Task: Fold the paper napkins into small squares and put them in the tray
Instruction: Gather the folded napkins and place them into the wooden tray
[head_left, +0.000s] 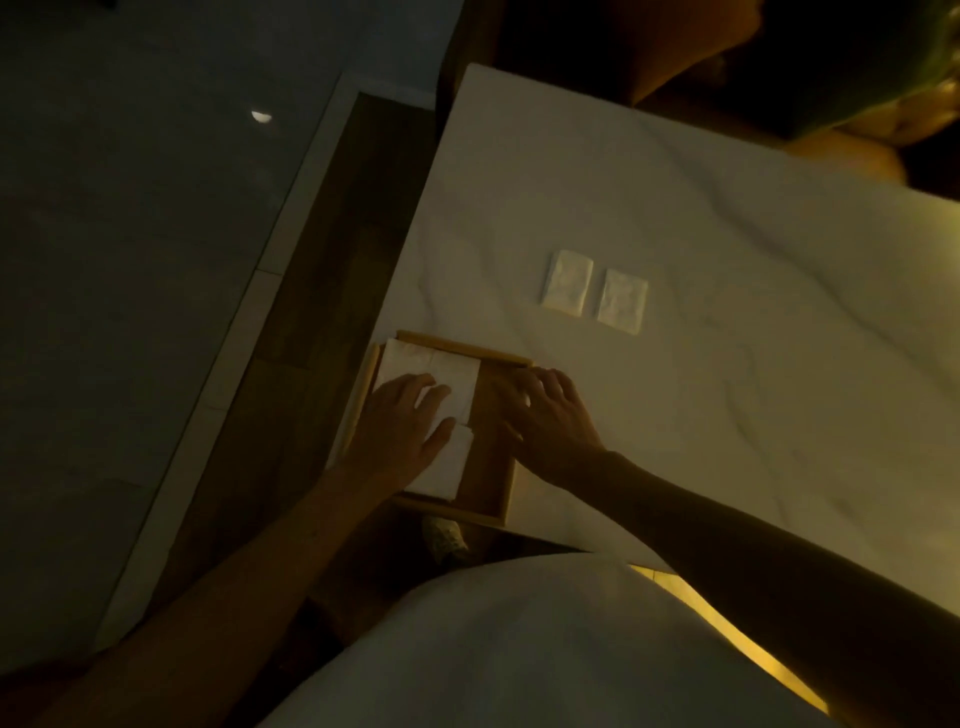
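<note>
Head view — fingers (434, 395) flat on napkins (457, 374)

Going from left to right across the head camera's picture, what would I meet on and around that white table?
Dark floor → left hand on the napkins in the tray → right hand → two folded napkins on the table, first one, then the other.

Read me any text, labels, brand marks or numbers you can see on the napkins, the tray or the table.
None can be read in this dim view.
Two folded napkins on the table: faint embossed texture only, no lettering.
Napkins in the tray, under the left hand: plain white.
Wooden tray, touched by the right hand: no mark visible.
Marble table: veining only.
</note>
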